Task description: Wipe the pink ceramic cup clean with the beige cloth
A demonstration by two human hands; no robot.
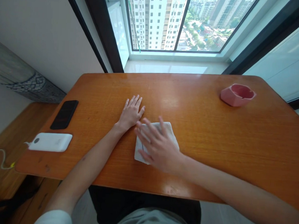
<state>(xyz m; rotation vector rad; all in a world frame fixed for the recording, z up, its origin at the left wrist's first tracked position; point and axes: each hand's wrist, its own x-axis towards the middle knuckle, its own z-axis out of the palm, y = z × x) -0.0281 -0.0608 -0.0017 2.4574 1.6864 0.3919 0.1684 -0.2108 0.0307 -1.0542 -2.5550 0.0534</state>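
Observation:
A folded white cloth [172, 135] lies flat on the brown wooden table [201, 128], a little right of its middle. Over it is my right hand [160, 146], fingers spread and slightly blurred; whether the palm presses on the cloth or hovers just above it I cannot tell. The hand hides much of the cloth. Just to the left and farther from me, my left hand [131, 111] rests palm down on the bare wood with its fingers stretched out, holding nothing.
At the left side of the table lie a black phone [64, 114] and a white device [51, 142] with a cable [3, 158]. A pink faceted bowl [234, 98] stands at the far right. Beyond the table's back edge is a window [179, 26].

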